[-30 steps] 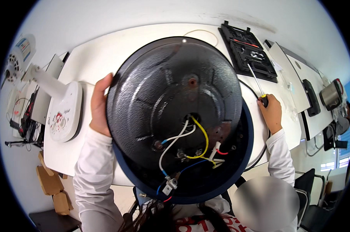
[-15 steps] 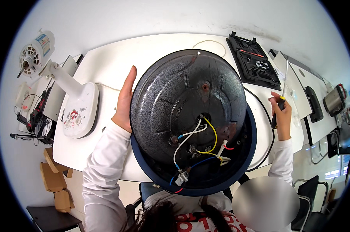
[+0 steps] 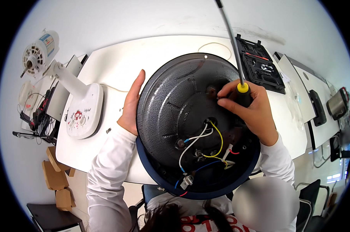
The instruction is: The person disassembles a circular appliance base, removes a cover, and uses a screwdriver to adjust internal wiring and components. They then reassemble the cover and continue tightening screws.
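Some of the screwdriver handle (image 3: 243, 98) invisible within the right grip (image 3: 258, 111)

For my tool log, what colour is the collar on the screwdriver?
Yellow; the collar shows best in the head view.

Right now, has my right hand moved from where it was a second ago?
Yes. Judged against the tool case, your right hand has moved left, from right of the black disc to over it, holding the screwdriver.
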{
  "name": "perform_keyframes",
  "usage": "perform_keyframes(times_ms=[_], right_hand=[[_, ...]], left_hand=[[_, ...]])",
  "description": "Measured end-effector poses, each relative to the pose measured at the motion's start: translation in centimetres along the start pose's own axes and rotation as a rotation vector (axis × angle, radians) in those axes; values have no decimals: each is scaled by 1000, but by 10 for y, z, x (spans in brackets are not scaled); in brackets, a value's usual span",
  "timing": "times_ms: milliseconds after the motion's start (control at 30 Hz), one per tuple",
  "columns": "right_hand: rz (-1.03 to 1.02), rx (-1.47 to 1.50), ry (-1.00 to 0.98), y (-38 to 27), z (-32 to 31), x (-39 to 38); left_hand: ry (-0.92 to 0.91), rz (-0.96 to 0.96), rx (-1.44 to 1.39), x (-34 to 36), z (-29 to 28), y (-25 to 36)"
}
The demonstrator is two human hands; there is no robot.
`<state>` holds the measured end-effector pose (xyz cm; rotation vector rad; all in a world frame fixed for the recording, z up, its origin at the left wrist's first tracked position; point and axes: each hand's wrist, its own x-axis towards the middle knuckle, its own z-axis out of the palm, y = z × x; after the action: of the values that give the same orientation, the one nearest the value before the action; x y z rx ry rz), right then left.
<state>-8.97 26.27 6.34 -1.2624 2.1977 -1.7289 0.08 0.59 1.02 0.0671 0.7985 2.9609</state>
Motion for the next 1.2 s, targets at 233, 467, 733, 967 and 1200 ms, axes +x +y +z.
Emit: perform_keyframes(times_ms=[233,467,733,967,1200], right_hand=[[-76,-285,74,-5,9,1],[-126,-357,113,-4,15,6],[-49,-374,80,-5,13,12],[-98,-423,89,-5,14,8],[245,-299,-1,-2,-2,28]], left_hand=[[34,-16,-12,2,-5,0],[-48,-54,-46,5,-10,0],[-60,-86,-5,3,-7,2],[-63,-103,-19,6,-8,2],[-213,-162,-209,14,-17,3]])
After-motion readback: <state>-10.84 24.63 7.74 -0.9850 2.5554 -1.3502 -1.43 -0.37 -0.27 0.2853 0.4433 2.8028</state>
